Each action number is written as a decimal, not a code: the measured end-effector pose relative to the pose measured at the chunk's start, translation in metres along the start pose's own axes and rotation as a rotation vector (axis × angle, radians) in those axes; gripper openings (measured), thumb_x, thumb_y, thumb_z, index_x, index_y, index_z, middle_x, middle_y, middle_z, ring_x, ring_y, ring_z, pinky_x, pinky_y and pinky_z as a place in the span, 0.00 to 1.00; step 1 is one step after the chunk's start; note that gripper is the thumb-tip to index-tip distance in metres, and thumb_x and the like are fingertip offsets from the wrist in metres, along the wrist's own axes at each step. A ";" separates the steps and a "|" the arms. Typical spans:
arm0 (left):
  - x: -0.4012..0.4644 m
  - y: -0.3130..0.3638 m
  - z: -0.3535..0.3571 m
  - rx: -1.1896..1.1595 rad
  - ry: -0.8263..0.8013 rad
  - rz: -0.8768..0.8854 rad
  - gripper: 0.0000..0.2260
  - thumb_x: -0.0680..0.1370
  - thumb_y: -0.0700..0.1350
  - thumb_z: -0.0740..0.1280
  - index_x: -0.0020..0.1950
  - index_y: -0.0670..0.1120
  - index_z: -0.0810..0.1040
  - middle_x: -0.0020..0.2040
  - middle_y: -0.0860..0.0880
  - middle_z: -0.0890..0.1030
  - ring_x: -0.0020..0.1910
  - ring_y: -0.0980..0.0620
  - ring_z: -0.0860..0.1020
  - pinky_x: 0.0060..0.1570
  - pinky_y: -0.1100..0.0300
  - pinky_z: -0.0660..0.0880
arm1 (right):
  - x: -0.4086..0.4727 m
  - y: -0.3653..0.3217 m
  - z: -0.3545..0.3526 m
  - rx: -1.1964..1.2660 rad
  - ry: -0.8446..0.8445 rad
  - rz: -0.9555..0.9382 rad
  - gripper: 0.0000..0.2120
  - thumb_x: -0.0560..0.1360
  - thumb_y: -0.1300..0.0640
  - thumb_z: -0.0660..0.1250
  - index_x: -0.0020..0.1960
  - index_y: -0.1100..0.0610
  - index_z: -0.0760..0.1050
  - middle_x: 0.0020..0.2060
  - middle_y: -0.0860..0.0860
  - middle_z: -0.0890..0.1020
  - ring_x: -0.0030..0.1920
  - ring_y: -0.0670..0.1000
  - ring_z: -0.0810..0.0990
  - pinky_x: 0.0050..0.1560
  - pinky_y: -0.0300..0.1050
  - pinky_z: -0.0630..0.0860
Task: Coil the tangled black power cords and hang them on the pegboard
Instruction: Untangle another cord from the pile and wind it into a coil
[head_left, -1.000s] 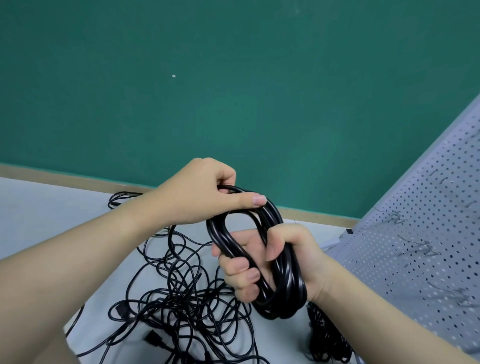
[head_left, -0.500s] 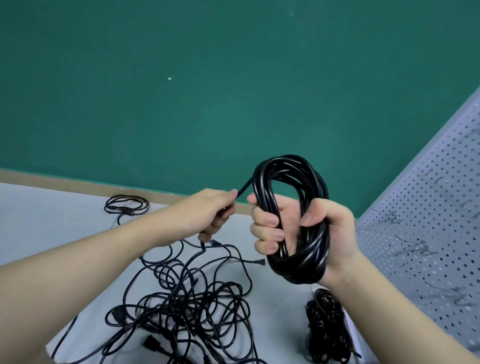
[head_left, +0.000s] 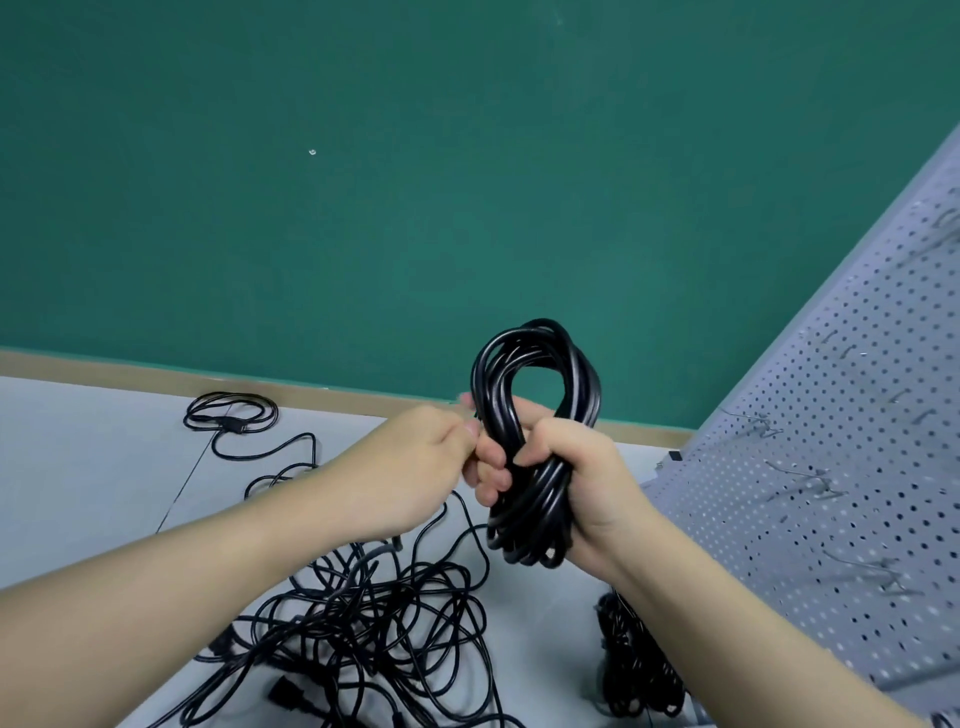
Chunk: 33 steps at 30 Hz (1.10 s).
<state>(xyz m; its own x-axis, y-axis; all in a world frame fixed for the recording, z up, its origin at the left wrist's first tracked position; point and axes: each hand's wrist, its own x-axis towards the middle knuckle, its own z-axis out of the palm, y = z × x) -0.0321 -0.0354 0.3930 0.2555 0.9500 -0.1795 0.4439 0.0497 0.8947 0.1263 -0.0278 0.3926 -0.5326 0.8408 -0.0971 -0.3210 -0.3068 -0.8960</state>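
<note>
Right hand (head_left: 566, 478) grips the coil (head_left: 535, 441) above the desk (head_left: 93, 467); left hand (head_left: 410, 467) fingers curl against it, their hold unclear; tangle (head_left: 363, 623) lies below.

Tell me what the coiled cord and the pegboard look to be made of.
Coiled cord: glossy black rubber or plastic sheath, judging by the highlights along its strands. Pegboard: probably painted metal, matte pale grey with even rows of punched holes and thin wire hooks; plastic cannot be ruled out.
</note>
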 end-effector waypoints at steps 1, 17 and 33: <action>-0.004 0.001 0.001 0.024 -0.007 -0.017 0.19 0.88 0.45 0.51 0.46 0.47 0.79 0.22 0.61 0.74 0.20 0.61 0.71 0.22 0.72 0.66 | 0.000 0.002 0.001 -0.031 0.020 0.015 0.31 0.56 0.62 0.65 0.60 0.61 0.71 0.33 0.54 0.68 0.33 0.50 0.64 0.37 0.45 0.66; -0.007 -0.011 0.015 -0.091 0.021 -0.056 0.17 0.87 0.52 0.53 0.46 0.49 0.77 0.28 0.54 0.68 0.24 0.53 0.65 0.32 0.57 0.68 | -0.001 -0.012 0.009 0.191 0.256 0.043 0.20 0.59 0.62 0.62 0.50 0.63 0.75 0.45 0.59 0.78 0.34 0.54 0.67 0.41 0.49 0.69; -0.006 -0.027 -0.013 0.539 0.079 0.083 0.24 0.81 0.68 0.53 0.43 0.50 0.73 0.35 0.51 0.77 0.33 0.52 0.73 0.40 0.54 0.74 | 0.004 -0.047 -0.035 0.388 0.473 -0.286 0.18 0.62 0.61 0.60 0.52 0.60 0.70 0.35 0.53 0.72 0.32 0.52 0.69 0.44 0.48 0.76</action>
<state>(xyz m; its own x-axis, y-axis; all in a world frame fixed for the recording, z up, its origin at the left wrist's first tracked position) -0.0570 -0.0389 0.3752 0.2518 0.9654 -0.0675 0.8074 -0.1712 0.5646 0.1669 0.0063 0.4193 -0.0130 0.9904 -0.1379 -0.7034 -0.1071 -0.7027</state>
